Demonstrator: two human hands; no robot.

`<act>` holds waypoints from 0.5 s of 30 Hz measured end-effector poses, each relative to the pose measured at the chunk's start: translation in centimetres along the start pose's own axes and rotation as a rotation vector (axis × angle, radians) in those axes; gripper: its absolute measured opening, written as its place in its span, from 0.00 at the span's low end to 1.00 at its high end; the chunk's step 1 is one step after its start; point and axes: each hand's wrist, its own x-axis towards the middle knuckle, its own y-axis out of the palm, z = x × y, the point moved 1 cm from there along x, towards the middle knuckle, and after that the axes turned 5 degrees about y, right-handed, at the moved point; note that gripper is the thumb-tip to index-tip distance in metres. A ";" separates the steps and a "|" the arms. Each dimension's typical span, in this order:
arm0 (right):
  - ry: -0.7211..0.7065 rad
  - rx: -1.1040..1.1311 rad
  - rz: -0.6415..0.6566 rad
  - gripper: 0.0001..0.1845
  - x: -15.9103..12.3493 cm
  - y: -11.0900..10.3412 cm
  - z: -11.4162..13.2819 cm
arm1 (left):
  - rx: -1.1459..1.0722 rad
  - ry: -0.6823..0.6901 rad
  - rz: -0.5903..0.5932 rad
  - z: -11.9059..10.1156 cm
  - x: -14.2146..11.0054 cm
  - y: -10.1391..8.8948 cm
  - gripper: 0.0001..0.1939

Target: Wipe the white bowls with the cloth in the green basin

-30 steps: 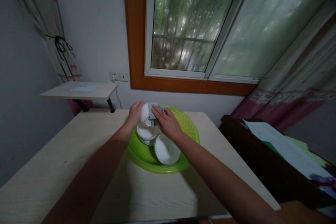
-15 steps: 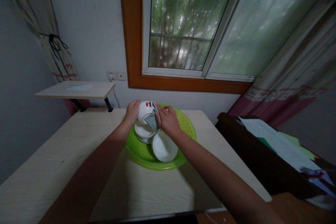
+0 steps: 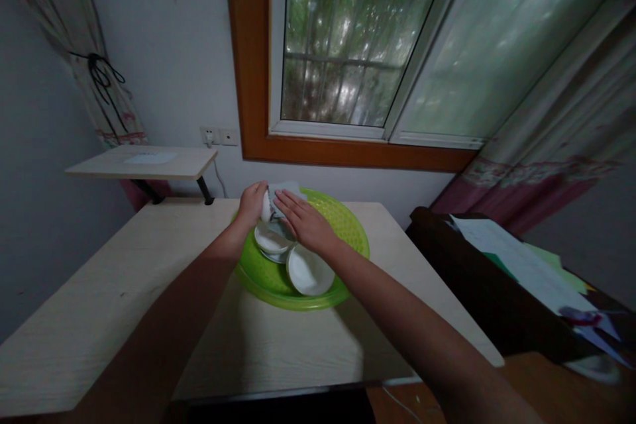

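Over a green plastic basket (image 3: 303, 303), my left hand (image 3: 252, 204) grips a white bowl (image 3: 266, 207) by its left side. The bowl is tipped, and the cloth covers most of it. My right hand (image 3: 309, 224) lies with its fingers stretched across a grey-green cloth (image 3: 287, 187), holding it against the bowl. Part of the cloth hangs below the fingers. Beneath the hands, another white bowl (image 3: 272, 240) rests in the basket on top of a further white dish. A tilted white bowl (image 3: 311, 271) leans beside them, nearer to me.
The basket stands on a pale wooden table (image 3: 278, 351). A small raised shelf (image 3: 144, 162) with a paper on it is at the back left. Beyond the table are a wall socket (image 3: 209, 136) and a window. Papers (image 3: 521, 265) lie on dark furniture to the right.
The cloth has spread up over the bowl, hiding the red pattern that showed before. My right hand's fingers have straightened and shifted left across it. The bowl has turned in my left hand.
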 end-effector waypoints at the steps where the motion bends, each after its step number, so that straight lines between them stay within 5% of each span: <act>1: 0.019 0.008 -0.005 0.28 0.0 0.1 -0.1 | -0.005 0.002 -0.011 -0.2 0.0 0.0 0.17; 10: 0.348 0.131 -0.058 0.29 -0.6 1.3 -1.8 | -0.021 -0.023 -0.105 -0.5 0.0 0.0 0.18; 15: 0.229 0.096 -0.081 0.28 -0.4 1.2 -1.3 | 0.040 -0.001 -0.045 -0.4 -0.2 0.2 0.18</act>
